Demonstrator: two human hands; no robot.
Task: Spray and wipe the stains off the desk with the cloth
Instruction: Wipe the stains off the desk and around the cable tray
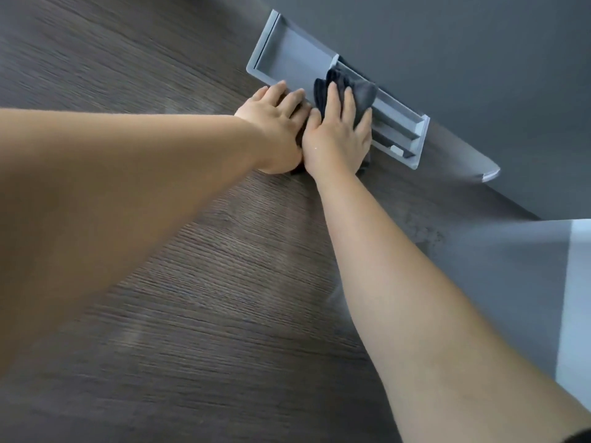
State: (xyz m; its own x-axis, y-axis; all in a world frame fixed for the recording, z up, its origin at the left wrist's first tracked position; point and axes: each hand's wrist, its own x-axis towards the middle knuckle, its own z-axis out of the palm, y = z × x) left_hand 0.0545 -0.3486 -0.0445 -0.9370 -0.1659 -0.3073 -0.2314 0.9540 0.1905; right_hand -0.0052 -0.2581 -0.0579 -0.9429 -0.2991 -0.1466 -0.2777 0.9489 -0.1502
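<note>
In the head view, both bare arms reach forward over the dark wood-grain surface (192, 282), and the hands meet near 12 o'clock. The right hand (335, 139) lies flat on the dark grey cloth (361, 94). Its fingers (350, 103) are straight and spread, and they press the cloth down. The cloth is bunched over the near edge of a grey recessed tray (287, 55), which sits at 1 o'clock against the grey back panel (447, 59). A part of the cloth shows also under the right wrist. The left hand (275, 123) touches the right one at its 9 o'clock side, with the fingers straight and relaxed, resting at the tray's rim and gripping nothing. A faint speckled patch (425, 235) lies on the surface at 3 o'clock.
</note>
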